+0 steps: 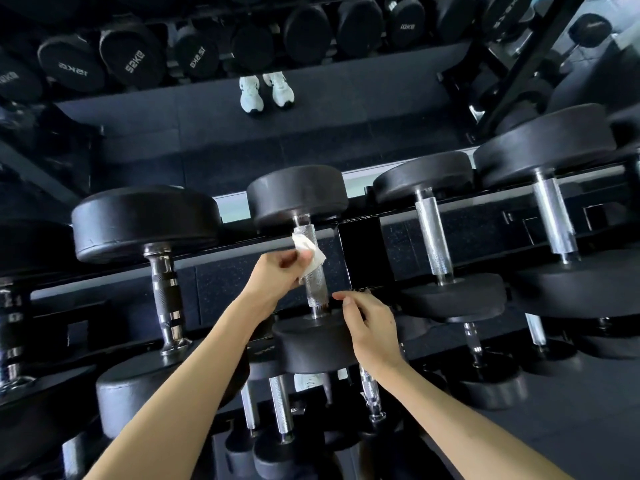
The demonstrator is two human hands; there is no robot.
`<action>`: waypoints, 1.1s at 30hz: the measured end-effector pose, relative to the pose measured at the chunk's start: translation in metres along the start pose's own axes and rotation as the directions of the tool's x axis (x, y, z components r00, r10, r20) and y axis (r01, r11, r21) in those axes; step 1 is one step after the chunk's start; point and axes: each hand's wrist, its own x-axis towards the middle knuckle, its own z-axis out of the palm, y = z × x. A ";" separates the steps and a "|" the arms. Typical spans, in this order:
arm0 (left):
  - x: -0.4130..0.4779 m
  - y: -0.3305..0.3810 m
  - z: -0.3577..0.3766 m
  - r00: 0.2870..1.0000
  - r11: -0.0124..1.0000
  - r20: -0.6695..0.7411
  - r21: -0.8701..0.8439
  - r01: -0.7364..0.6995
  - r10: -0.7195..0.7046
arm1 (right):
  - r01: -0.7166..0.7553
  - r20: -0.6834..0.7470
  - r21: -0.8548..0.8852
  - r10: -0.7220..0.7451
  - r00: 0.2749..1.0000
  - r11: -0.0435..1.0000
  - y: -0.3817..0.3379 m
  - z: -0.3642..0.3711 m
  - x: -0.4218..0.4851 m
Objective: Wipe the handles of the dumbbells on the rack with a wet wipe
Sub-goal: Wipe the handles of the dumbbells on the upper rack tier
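A black dumbbell with a knurled silver handle (317,289) lies on the top tier of the rack (450,206), in the middle of the view. My left hand (277,275) pinches a crumpled white wet wipe (308,254) against the upper part of that handle. My right hand (370,327) rests on the dumbbell's near head (311,344), fingers loosely bent, just right of the handle's lower end. It holds nothing.
More dumbbells lie on the same tier: one with a chrome ringed handle (164,296) at left, two with silver handles (433,237) (554,220) at right. Lower tiers hold further dumbbells (280,407). A mirror behind reflects white shoes (266,91) and weights.
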 end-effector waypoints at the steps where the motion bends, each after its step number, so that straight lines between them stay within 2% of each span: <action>1: -0.003 -0.002 -0.001 1.000 0.999 0.017 0.047 -0.008 0.008 | -0.001 0.001 0.001 0.001 1.000 1.000 0.000 0.000 0.000; 6: -0.024 -0.017 -0.003 0.991 0.913 0.132 0.403 -0.056 0.002 | 0.016 -0.028 0.008 -0.015 0.999 1.000 -0.002 0.000 0.000; 11: -0.022 -0.013 -0.004 0.986 0.780 0.169 0.617 -0.104 -0.002 | 0.002 -0.019 0.004 -0.002 1.000 1.000 0.000 0.000 0.001; 18: -0.035 -0.004 0.029 0.996 0.738 -0.089 0.673 0.043 0.023 | -0.076 -0.084 0.033 0.079 0.993 0.997 0.005 0.003 0.001; 20: -0.032 -0.004 0.028 0.998 0.715 -0.058 0.699 0.026 0.021 | -0.161 -0.067 0.080 0.166 0.984 0.984 0.006 0.003 0.001; 23: -0.024 -0.006 0.011 0.997 0.722 0.071 0.691 -0.033 -0.022 | -0.225 -0.017 0.122 0.229 0.973 0.967 0.003 0.003 0.000; 26: -0.019 -0.008 -0.004 0.974 0.811 0.211 0.582 -0.057 -0.082 | -0.240 0.003 0.135 0.242 0.970 0.961 0.002 0.002 0.000; 28: -0.018 -0.008 -0.009 0.963 0.855 0.244 0.518 -0.032 -0.112 | -0.243 0.010 0.128 0.244 0.970 0.962 0.003 0.002 0.000; 31: -0.018 -0.008 -0.003 0.965 0.795 0.249 0.600 -0.091 -0.077 | -0.249 0.009 0.140 0.250 0.968 0.958 0.002 0.001 0.000; 33: -0.025 -0.003 0.008 0.987 0.714 0.160 0.694 -0.097 -0.021 | -0.258 0.008 0.132 0.259 0.966 0.957 0.000 0.000 -0.001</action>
